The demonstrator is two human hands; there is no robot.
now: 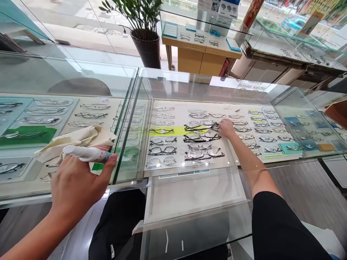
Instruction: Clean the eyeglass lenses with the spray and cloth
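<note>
A shop room is being lined with glass cases, and a potted plant (146, 39) is being kept beyond them. In the middle case (195, 78), eyeglasses are being displayed in rows on a white board (230, 159). A white-topped bottle (88, 153) and a cream cloth (81, 137) are being gripped by the curled left hand (78, 180). Around the board's centre, black-framed glasses (202, 125) are being reached by the right hand (226, 128), its fingers bunched; whether they are being grasped cannot be told. Printing is being carried by a blue-and-white box (218, 8), too small to read.
</note>
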